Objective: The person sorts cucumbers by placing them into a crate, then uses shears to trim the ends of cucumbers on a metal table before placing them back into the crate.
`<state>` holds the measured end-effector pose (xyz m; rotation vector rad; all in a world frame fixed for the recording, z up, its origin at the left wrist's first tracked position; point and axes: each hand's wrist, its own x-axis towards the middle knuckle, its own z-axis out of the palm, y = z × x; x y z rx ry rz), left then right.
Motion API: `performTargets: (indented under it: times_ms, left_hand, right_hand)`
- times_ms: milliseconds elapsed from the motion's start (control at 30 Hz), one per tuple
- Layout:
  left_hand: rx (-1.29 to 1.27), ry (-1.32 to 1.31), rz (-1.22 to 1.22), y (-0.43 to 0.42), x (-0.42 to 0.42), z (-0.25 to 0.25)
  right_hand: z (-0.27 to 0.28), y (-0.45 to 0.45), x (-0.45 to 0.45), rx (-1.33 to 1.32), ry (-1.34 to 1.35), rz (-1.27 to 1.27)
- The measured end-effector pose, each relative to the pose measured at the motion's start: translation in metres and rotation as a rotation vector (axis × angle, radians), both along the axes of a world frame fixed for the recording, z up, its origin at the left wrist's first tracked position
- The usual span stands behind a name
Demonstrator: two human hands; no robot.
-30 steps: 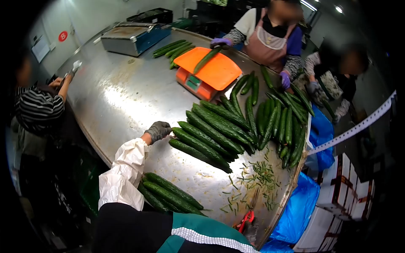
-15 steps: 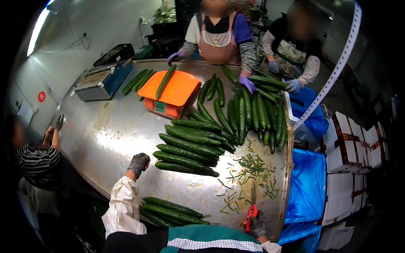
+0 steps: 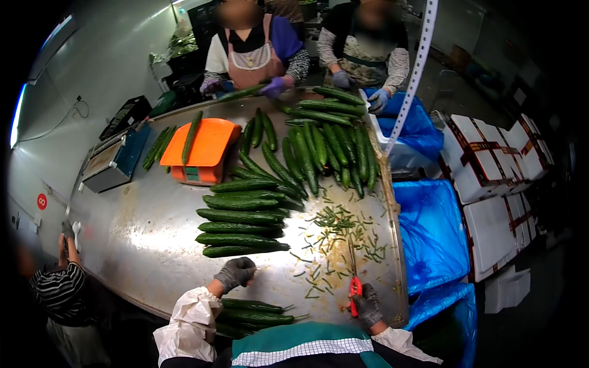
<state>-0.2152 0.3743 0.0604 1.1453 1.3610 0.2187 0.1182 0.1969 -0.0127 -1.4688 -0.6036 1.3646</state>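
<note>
My left hand (image 3: 236, 274), in a dark grey glove, is curled shut with nothing visible in it. It hovers between a row of cucumbers (image 3: 242, 216) and a smaller cucumber pile (image 3: 254, 316) by my apron. My right hand (image 3: 369, 305), also gloved, grips red-handled scissors (image 3: 355, 288) near the table's right side. Their thin blades point away from me, toward scattered green stem trimmings (image 3: 337, 222). Beyond the row lies a larger heap of cucumbers (image 3: 334, 150).
An orange scale (image 3: 202, 142) with one cucumber on it stands on the metal table (image 3: 147, 227). Across from me a person holds a cucumber (image 3: 242, 93); another stands beside them. A third person is at far left. Blue-lined bins (image 3: 429, 233) and white boxes (image 3: 491, 147) flank the right edge.
The view has shifted. My left hand has moved rightward, closer to the near cucumber pile. The person opposite has lifted a cucumber. The scissors remain in my right hand.
</note>
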Motion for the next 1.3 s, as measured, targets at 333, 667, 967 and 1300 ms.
performTargets:
  times_ms: [333,667,967,1300]
  left_hand:
    - [0.732,0.337,-0.798,-0.022,0.160,-0.013]
    - [0.827,0.405,-1.085,-0.070,0.200,0.008]
    - [0.979,0.428,-1.087,-0.076,0.169,0.022]
    - [1.165,0.355,-0.703,-0.079,0.111,0.027]
  right_hand:
    - [0.020,-0.009,0.020,0.186,0.063,-0.245]
    - [0.022,-0.025,0.032,0.180,0.097,-0.349]
    - [0.017,-0.014,0.018,0.169,0.030,-0.186]
    - [0.020,-0.011,0.025,0.084,0.152,-0.195]
